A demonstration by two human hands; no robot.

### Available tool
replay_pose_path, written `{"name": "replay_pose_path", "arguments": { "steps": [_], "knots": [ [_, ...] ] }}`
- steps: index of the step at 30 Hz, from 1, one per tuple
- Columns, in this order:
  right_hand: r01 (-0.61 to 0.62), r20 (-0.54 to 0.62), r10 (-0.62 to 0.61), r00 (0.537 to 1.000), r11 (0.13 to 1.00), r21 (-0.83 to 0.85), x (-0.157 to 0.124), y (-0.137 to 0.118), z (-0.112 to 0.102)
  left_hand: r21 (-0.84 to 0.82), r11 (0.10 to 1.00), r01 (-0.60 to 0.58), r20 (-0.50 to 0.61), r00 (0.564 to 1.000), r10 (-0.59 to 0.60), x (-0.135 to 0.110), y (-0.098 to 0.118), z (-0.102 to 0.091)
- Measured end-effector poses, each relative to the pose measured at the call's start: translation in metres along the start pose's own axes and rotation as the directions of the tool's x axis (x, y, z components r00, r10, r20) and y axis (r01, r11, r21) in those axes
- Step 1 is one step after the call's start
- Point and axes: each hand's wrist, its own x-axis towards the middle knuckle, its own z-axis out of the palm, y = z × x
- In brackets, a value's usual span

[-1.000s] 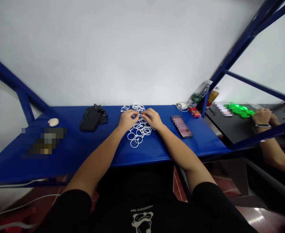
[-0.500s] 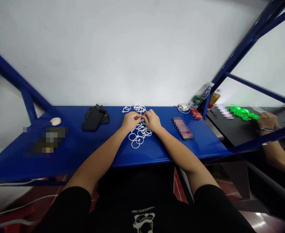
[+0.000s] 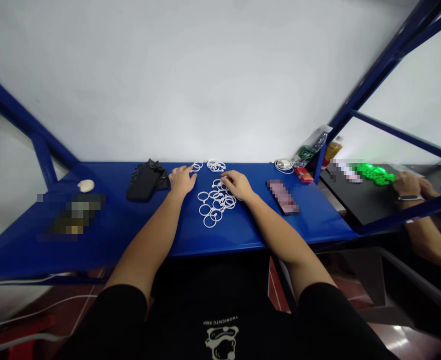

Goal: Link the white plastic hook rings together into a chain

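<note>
Several white rings lie in a loose pile on the blue table. A smaller cluster of linked white rings lies at the back by the wall. My left hand reaches to the back left, its fingers stretched toward a ring at the cluster's left end. My right hand rests on the right side of the pile with its fingers curled over the rings. What those fingers hold is hidden.
A black pouch lies left of my left hand, a small white object farther left. A phone, a coiled white cable, a red box and bottles are at the right. Another person's hands work green parts on the neighbouring black table.
My hands were together over the pile. My left hand has moved away to the back left toward the ring cluster. My right hand stays on the pile.
</note>
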Motion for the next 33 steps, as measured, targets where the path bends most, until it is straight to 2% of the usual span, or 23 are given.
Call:
{"name": "replay_pose_path", "arguments": {
  "steps": [2,7,11,15,19,24,27,33],
  "knots": [
    [-0.026,0.007,0.026,1.0,1.0,0.01,0.0,-0.002,0.0,0.029,1.0,-0.003,0.041,0.999,0.002,-0.001,-0.002,0.001],
    [-0.042,0.01,0.042,0.999,0.999,0.019,-0.001,-0.003,0.0,0.084,0.996,0.006,0.029,1.0,-0.009,-0.006,0.009,-0.005],
    [-0.055,-0.011,0.055,0.998,0.998,0.017,-0.001,0.001,0.001,-0.045,0.999,-0.019,0.013,1.0,0.02,-0.007,0.018,-0.011],
    [-0.044,-0.045,0.047,0.998,0.997,0.066,-0.002,0.002,0.002,-0.174,0.973,-0.153,-0.044,0.988,0.147,-0.011,0.034,-0.013],
    [-0.038,-0.058,0.045,0.997,0.992,0.12,-0.003,-0.002,0.001,-0.243,0.911,-0.332,-0.071,0.943,0.325,-0.022,0.053,-0.01],
    [0.0,-0.051,0.007,0.999,0.992,0.125,-0.002,-0.002,0.001,-0.271,0.865,-0.422,-0.096,0.906,0.412,-0.03,0.065,-0.008],
    [-0.008,-0.048,0.015,0.999,0.99,0.142,-0.002,-0.001,0.002,-0.273,0.861,-0.429,-0.093,0.903,0.42,-0.03,0.064,-0.01],
    [-0.005,-0.08,0.017,0.997,0.989,0.146,-0.002,-0.005,0.001,-0.365,0.87,-0.331,-0.012,0.936,0.351,-0.03,0.061,-0.007]
  ]
}}
